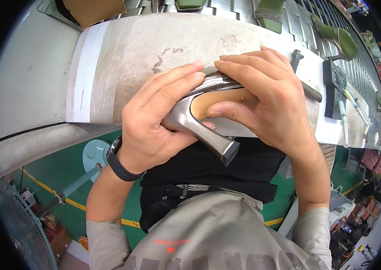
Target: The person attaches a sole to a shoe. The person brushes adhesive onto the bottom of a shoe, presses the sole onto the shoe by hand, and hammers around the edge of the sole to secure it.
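A metallic grey high-heeled shoe [213,140] is held in both hands over the near edge of the worktable. Its heel points down toward my body, with a dark tip at the end, and the tan underside of the arch shows. My left hand [152,112] wraps the heel end, fingers laid over the shoe and thumb beneath. Around the other side, my right hand [271,92] has its fingers on the upper and its thumb against the tan arch. The fingers hide much of the upper and the toe.
A hammer [313,92] lies partly behind my right hand. Farther right are a black block [333,78] and several brushes [344,119]. Green-soled shoes [269,18] stand on the metal conveyor beyond the worktable [109,85]. A fan [26,229] and stool [95,155] are lower left.
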A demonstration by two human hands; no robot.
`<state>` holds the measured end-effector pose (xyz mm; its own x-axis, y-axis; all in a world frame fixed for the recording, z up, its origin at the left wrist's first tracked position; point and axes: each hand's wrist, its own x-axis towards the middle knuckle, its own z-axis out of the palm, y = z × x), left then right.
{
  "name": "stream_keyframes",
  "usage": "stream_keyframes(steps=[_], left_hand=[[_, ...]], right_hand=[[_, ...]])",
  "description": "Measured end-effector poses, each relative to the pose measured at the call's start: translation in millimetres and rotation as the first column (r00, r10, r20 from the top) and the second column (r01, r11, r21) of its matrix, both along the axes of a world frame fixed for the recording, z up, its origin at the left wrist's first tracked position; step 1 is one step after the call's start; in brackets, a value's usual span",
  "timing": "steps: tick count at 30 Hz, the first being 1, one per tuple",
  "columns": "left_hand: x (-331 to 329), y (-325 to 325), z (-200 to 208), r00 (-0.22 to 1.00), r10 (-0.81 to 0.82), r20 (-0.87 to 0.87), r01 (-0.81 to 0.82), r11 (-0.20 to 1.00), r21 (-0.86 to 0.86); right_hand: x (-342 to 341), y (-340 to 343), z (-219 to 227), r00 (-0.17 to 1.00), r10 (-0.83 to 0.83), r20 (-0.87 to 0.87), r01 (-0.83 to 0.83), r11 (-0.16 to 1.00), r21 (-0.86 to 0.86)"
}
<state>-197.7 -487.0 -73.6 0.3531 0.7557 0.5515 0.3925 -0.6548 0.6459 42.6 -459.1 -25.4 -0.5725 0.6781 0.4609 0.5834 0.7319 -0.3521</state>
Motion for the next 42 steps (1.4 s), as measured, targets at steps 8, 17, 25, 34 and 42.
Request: stream_keyframes(steps=[8,17,25,34,42], left_hand=[[1,1,-6,1.000,-0.017,0.019,0.016,0.999,0.031],[12,-10,-16,0.996,0.089,-0.004,-0.087,0.983,0.162],[23,-7,16,0.996,0.025,-0.083,-0.033,0.994,-0.104],[21,-7,11,0.981,-0.019,-0.194,0.010,0.999,-0.048],[22,-8,11,0.976,-0.045,-0.212,0.029,0.996,-0.079]], right_hand=[[-4,-1,-5,1.000,-0.018,-0.026,0.018,1.000,-0.009],[-13,-4,26,0.979,-0.109,0.174,0.150,0.958,-0.244],[22,17,-1,0.998,0.067,-0.001,-0.067,0.998,0.017],[26,17,-16,0.993,0.110,-0.033,-0.109,0.993,0.033],[26,13,-16,0.996,0.079,-0.039,-0.080,0.997,-0.019]])
